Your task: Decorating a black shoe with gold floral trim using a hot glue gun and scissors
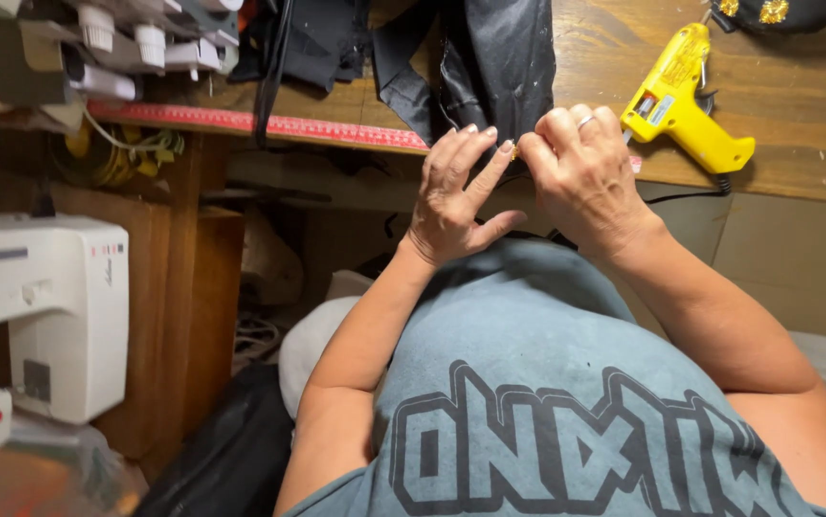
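Your left hand (451,196) and right hand (580,172) meet at the tabletop (815,144) edge, on the black fabric (499,57). The fabric runs away from you, its long axis up from your fingertips. Right fingers are curled together, pinching at its near edge; left fingers spread flat, touching it. The yellow glue gun (686,105) lies just right of your right hand.

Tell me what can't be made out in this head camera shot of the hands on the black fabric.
- What the right hand pinches: hidden by its curled fingers, so its grip is unclear.
- Black fabric: its top is cut off by the frame's upper edge.
- Left hand: palm side hidden, only its back shows.
- Yellow glue gun: nozzle tip hidden behind the right hand.
- White sewing machine: cut off at the left edge.
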